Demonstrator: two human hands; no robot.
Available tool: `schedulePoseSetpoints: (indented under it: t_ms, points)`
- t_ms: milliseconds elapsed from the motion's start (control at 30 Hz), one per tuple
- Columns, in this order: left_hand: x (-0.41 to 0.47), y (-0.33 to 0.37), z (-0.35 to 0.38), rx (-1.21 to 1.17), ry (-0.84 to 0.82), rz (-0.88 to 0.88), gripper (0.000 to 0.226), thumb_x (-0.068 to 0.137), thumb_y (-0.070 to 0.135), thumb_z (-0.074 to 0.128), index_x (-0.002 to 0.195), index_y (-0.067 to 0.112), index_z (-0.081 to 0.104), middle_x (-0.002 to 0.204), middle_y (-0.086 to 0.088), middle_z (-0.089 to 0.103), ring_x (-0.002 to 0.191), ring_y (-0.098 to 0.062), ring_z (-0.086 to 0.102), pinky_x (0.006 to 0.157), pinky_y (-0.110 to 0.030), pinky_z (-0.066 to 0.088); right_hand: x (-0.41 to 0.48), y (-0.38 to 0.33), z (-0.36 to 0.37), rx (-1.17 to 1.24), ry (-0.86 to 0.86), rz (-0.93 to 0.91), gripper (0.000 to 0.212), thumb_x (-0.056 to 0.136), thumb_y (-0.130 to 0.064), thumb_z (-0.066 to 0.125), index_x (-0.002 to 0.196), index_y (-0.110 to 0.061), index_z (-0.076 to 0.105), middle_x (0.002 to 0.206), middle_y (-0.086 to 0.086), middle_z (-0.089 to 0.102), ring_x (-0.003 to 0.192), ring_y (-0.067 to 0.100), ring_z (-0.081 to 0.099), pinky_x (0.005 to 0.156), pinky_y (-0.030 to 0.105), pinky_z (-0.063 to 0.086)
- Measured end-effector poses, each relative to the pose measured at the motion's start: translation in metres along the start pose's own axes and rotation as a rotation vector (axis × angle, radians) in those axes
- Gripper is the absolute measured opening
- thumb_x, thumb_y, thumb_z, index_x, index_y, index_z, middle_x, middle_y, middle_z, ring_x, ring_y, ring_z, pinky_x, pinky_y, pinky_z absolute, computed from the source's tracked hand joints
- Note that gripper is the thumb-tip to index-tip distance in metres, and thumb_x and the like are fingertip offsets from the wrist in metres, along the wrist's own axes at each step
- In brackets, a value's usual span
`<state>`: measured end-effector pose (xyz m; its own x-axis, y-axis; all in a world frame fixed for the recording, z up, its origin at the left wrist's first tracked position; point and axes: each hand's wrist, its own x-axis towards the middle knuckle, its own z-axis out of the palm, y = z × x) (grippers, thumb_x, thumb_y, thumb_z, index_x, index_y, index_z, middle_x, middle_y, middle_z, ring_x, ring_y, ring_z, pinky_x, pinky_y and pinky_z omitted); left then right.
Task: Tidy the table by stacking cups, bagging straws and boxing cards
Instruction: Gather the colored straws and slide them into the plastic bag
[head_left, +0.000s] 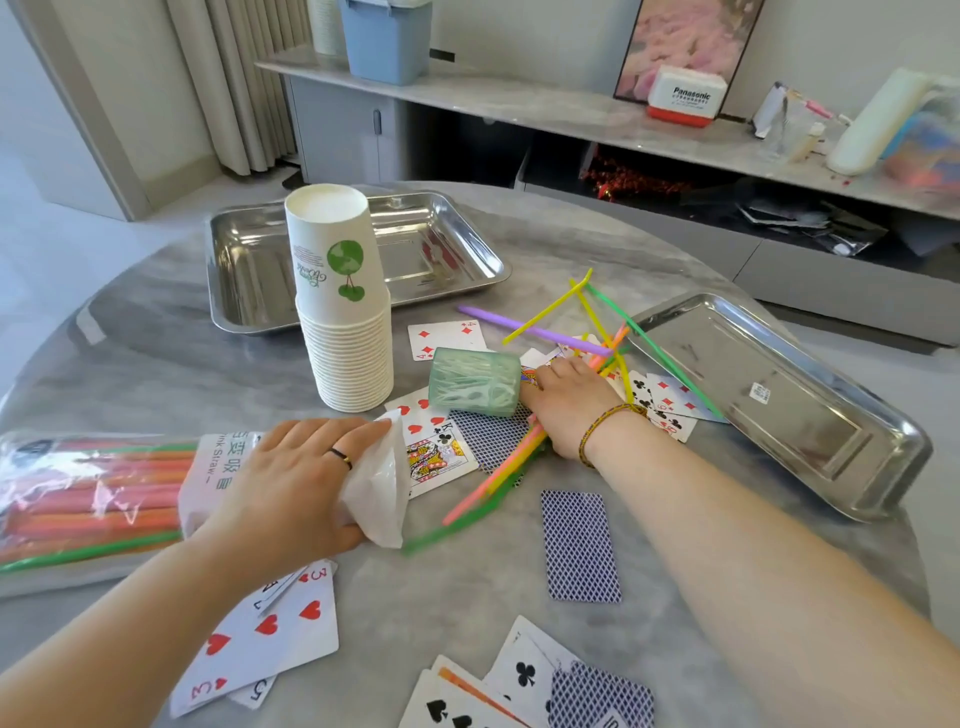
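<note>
A tall stack of upturned white paper cups (347, 332) stands at the table's middle. My left hand (291, 488) grips the open end of a plastic straw bag (98, 499) that lies at the left with several straws inside. My right hand (566, 402) holds a bundle of coloured straws (498, 480) low over the cards. More straws (587, 322) stick up in a tangle behind that hand. Playing cards lie scattered, some face up like the king (434, 457), some face down (579, 545). I see no card box.
A green translucent cylinder (475, 382) lies on its side next to my right hand. One steel tray (244, 270) sits behind the cups, another (810, 405) at the right edge. Beyond the round table runs a low shelf with boxes.
</note>
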<state>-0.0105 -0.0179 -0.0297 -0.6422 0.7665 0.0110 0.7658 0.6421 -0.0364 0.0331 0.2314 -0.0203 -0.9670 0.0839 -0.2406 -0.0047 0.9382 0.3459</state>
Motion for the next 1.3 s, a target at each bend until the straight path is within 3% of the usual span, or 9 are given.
schedulePoseSetpoints:
  t_ms: [400, 500, 567, 700, 867, 967, 1100, 1200, 1300]
  points:
    - [0.000, -0.005, 0.001, 0.013, 0.027, 0.020, 0.107, 0.017, 0.069, 0.076, 0.110, 0.019, 0.061, 0.094, 0.005, 0.071, 0.077, -0.018, 0.070, 0.077, -0.031, 0.054, -0.019, 0.003, 0.005, 0.331, 0.113, -0.001, 0.026, 0.086, -0.010, 0.048, 0.112, -0.006, 0.050, 0.121, 0.013, 0.052, 0.117, 0.024, 0.042, 0.093, 0.030, 0.029]
    - [-0.001, 0.001, -0.007, -0.052, -0.006, 0.023, 0.112, 0.040, 0.067, 0.076, 0.136, 0.025, 0.036, 0.131, 0.003, 0.053, 0.118, -0.019, 0.054, 0.108, -0.032, 0.024, -0.027, -0.001, -0.004, 0.540, 0.302, 0.033, 0.026, 0.080, -0.001, 0.051, 0.107, -0.001, 0.054, 0.109, 0.016, 0.059, 0.106, 0.028, 0.050, 0.079, 0.031, 0.031]
    - [-0.004, 0.003, -0.009, -0.146, 0.002, -0.005, 0.109, 0.061, 0.061, 0.069, 0.143, 0.030, 0.004, 0.151, 0.009, 0.018, 0.141, -0.013, 0.017, 0.106, -0.025, -0.009, -0.034, -0.003, -0.014, 0.724, 0.458, 0.086, 0.023, 0.082, 0.003, 0.047, 0.102, 0.001, 0.057, 0.098, 0.016, 0.061, 0.093, 0.025, 0.052, 0.066, 0.028, 0.026]
    - [-0.011, 0.010, -0.012, -0.238, 0.017, -0.023, 0.108, 0.066, 0.059, 0.066, 0.142, 0.028, -0.003, 0.150, 0.015, 0.007, 0.143, -0.011, 0.003, 0.102, -0.019, -0.021, -0.048, -0.003, -0.041, 1.159, 0.708, 0.311, 0.012, 0.090, -0.006, 0.045, 0.095, -0.005, 0.056, 0.083, 0.011, 0.062, 0.081, 0.026, 0.055, 0.066, 0.027, 0.037]
    - [-0.021, 0.017, -0.015, -0.274, 0.060, -0.092, 0.090, 0.077, 0.057, 0.054, 0.144, 0.027, 0.002, 0.153, 0.009, 0.010, 0.142, -0.011, 0.007, 0.109, -0.023, -0.013, -0.081, 0.009, -0.068, 1.492, 1.040, 0.496, 0.030, 0.093, -0.010, 0.042, 0.067, -0.024, 0.044, 0.049, -0.009, 0.051, 0.048, -0.004, 0.051, 0.051, 0.007, 0.037]
    - [-0.027, 0.028, -0.022, -0.344, 0.059, -0.151, 0.081, 0.082, 0.051, 0.051, 0.144, 0.028, 0.005, 0.152, 0.010, 0.014, 0.141, -0.013, 0.012, 0.114, -0.025, -0.001, -0.111, 0.018, -0.076, 1.646, 1.100, 0.502, 0.033, 0.093, -0.009, 0.041, 0.064, -0.024, 0.046, 0.036, -0.010, 0.050, 0.038, 0.000, 0.046, 0.054, 0.020, 0.040]
    - [-0.027, 0.074, -0.033, -0.731, 0.176, -0.056, 0.072, 0.079, 0.036, 0.065, 0.139, 0.025, 0.026, 0.138, 0.014, 0.033, 0.129, -0.005, 0.031, 0.104, -0.015, 0.018, -0.140, 0.013, -0.080, 1.870, 0.974, 0.356, 0.032, 0.094, -0.008, 0.039, 0.065, -0.019, 0.047, 0.038, -0.006, 0.052, 0.037, 0.006, 0.048, 0.053, 0.029, 0.039]
    - [-0.018, 0.118, -0.048, -1.122, 0.091, 0.055, 0.078, 0.062, 0.049, 0.071, 0.127, 0.035, 0.029, 0.124, 0.014, 0.045, 0.110, 0.010, 0.041, 0.097, -0.010, 0.027, -0.152, 0.000, -0.076, 2.002, 0.816, 0.228, 0.030, 0.094, -0.006, 0.038, 0.068, -0.016, 0.048, 0.042, -0.005, 0.052, 0.040, 0.009, 0.052, 0.052, 0.026, 0.044]
    - [-0.006, 0.152, -0.065, -1.196, -0.001, 0.104, 0.063, 0.061, 0.040, 0.071, 0.113, 0.038, 0.035, 0.103, 0.015, 0.054, 0.101, 0.002, 0.052, 0.084, -0.004, 0.037, -0.155, -0.015, -0.071, 2.042, 0.693, 0.105, 0.027, 0.092, -0.002, 0.039, 0.071, -0.015, 0.050, 0.045, -0.006, 0.054, 0.046, 0.010, 0.054, 0.055, 0.026, 0.047]
